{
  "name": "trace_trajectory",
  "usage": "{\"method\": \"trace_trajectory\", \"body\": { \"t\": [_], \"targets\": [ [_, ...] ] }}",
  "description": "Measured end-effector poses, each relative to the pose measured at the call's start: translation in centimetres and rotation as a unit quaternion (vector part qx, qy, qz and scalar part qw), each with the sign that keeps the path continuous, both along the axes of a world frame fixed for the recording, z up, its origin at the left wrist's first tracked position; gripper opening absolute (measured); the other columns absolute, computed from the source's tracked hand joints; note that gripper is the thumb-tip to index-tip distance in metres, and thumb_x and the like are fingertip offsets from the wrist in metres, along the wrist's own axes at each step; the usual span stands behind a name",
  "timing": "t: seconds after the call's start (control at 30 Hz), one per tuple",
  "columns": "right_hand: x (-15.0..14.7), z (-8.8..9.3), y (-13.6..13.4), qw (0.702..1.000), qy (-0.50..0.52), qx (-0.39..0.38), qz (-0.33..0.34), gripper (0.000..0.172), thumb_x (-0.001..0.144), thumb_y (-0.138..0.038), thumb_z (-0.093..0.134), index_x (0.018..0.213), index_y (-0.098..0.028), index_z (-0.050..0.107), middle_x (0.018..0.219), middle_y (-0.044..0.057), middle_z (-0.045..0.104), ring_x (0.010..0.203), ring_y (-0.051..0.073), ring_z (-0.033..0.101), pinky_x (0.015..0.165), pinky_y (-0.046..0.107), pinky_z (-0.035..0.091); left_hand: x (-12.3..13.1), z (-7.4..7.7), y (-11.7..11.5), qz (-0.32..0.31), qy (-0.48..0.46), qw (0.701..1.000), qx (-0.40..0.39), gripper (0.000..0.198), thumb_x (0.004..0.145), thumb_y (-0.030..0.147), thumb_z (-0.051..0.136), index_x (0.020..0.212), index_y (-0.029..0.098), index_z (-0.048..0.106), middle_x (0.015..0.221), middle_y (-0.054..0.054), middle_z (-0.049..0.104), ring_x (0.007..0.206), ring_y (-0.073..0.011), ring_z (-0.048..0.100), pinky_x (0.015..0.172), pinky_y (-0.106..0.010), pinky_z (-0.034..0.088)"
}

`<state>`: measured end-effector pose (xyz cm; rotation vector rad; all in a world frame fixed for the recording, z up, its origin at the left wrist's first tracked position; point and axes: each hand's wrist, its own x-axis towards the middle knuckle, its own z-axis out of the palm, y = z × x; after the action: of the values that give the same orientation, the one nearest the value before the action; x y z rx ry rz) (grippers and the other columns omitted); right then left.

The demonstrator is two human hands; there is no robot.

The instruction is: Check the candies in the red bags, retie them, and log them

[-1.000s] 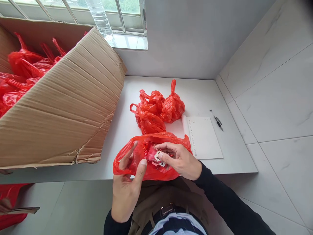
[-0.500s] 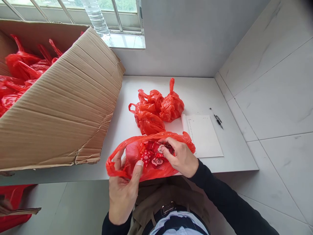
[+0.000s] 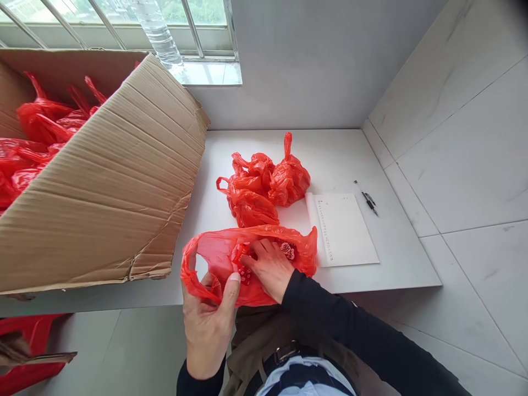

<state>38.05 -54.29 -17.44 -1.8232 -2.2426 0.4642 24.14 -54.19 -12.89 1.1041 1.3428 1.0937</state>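
Red bag [image 3: 214,253] gapes because my left hand [image 3: 206,324] pinches its rim, letting my right hand [image 3: 270,269] lie spread over the sweets [image 3: 244,273] inside.

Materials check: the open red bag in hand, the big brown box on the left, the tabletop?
Red bag: thin plastic film, glossy, semi-translucent; it crinkles where the left hand pinches it. Box: corrugated cardboard, matte brown; ribbed face, creased, torn edge. Tabletop: smooth white, low sheen; laminate or painted board, hard to tell.
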Motion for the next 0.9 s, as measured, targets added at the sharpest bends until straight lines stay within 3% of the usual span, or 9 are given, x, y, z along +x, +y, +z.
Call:
{"method": "trace_trajectory", "body": {
  "t": [0.1,0.2,0.3,0.37,0.5,0.57,0.77,0.83,0.9],
  "targets": [
    [0.8,0.3,-0.3,0.994,0.104,-0.008,-0.032,0.034,0.086,-0.011,0.057,0.119,-0.018,0.057,0.122,0.012,0.061,0.111,0.027,0.057,0.095,0.040,0.047,-0.3,-0.1,0.1,0.012,-0.005,1.000,0.004,0.094,0.074,0.030,0.084,0.154,0.033,0.034,0.108,-0.006,0.075,0.090,-0.0203,0.074,0.080,-0.030,0.062],
    [2.1,1.0,-1.1,0.960,0.248,-0.070,-0.113,0.032,0.090,-0.021,0.060,0.122,-0.021,0.055,0.105,0.006,0.069,0.094,0.022,0.066,0.085,0.035,0.052,-0.6,-0.2,0.1,0.019,-0.007,1.000,0.009,0.093,0.074,0.029,0.083,0.153,0.033,0.035,0.111,-0.006,0.074,0.092,-0.0193,0.074,0.079,-0.026,0.061],
    [3.0,1.3,-1.7,0.931,0.310,-0.097,-0.165,0.026,0.091,-0.028,0.062,0.116,-0.021,0.058,0.093,0.002,0.071,0.085,0.021,0.069,0.078,0.034,0.054,-0.7,-0.3,0.2,0.018,-0.015,1.000,0.007,0.091,0.074,0.029,0.083,0.152,0.032,0.037,0.108,-0.005,0.074,0.090,-0.0186,0.074,0.075,-0.023,0.061],
    [3.2,1.3,-1.8,0.933,0.316,-0.071,-0.155,0.025,0.089,-0.026,0.063,0.114,-0.021,0.061,0.099,0.003,0.072,0.092,0.021,0.069,0.084,0.035,0.054,-0.6,-0.3,0.2,0.016,-0.014,1.000,0.008,0.090,0.074,0.029,0.084,0.151,0.032,0.038,0.108,-0.005,0.075,0.090,-0.0180,0.074,0.076,-0.023,0.060],
    [3.1,1.8,-2.4,0.953,0.294,0.004,-0.075,0.045,0.092,-0.025,0.063,0.136,-0.021,0.054,0.131,0.009,0.064,0.122,0.026,0.058,0.105,0.043,0.047,-0.5,0.0,0.2,0.018,-0.016,1.000,0.017,0.092,0.073,0.029,0.084,0.152,0.032,0.037,0.107,-0.005,0.075,0.087,-0.0185,0.074,0.078,-0.027,0.061],
    [3.1,2.6,-3.2,0.953,0.290,0.037,-0.076,0.041,0.097,-0.024,0.056,0.138,-0.020,0.052,0.131,0.009,0.064,0.121,0.024,0.058,0.106,0.042,0.046,-0.7,0.1,0.3,0.021,-0.019,0.999,0.023,0.091,0.073,0.030,0.084,0.151,0.032,0.037,0.106,-0.005,0.075,0.087,-0.0191,0.073,0.078,-0.028,0.061],
    [4.5,4.2,-5.7,0.935,0.230,0.198,-0.183,0.028,0.099,-0.016,0.051,0.124,-0.027,0.059,0.116,0.006,0.066,0.113,0.023,0.059,0.100,0.041,0.050,-1.4,0.6,1.2,0.049,0.088,0.989,0.108,0.054,0.075,0.033,0.081,0.125,0.028,0.060,0.109,-0.002,0.066,0.099,-0.0174,0.064,0.087,-0.026,0.053],
    [5.2,3.5,-5.7,0.917,0.174,0.253,-0.256,0.036,0.096,-0.023,0.058,0.132,-0.027,0.054,0.131,0.010,0.057,0.127,0.028,0.050,0.108,0.050,0.044,-1.4,0.9,1.9,0.051,0.097,0.982,0.154,0.060,0.074,0.032,0.082,0.129,0.029,0.057,0.120,-0.004,0.061,0.108,-0.0193,0.060,0.089,-0.027,0.052],
    [6.2,2.6,-5.3,0.907,0.170,0.240,-0.302,0.056,0.092,-0.034,0.065,0.144,-0.026,0.044,0.141,0.012,0.050,0.135,0.033,0.042,0.111,0.056,0.039,-1.2,1.0,2.7,0.041,0.083,0.978,0.189,0.072,0.073,0.031,0.082,0.138,0.030,0.049,0.128,-0.006,0.058,0.111,-0.0211,0.059,0.089,-0.030,0.052]
  ]
}}
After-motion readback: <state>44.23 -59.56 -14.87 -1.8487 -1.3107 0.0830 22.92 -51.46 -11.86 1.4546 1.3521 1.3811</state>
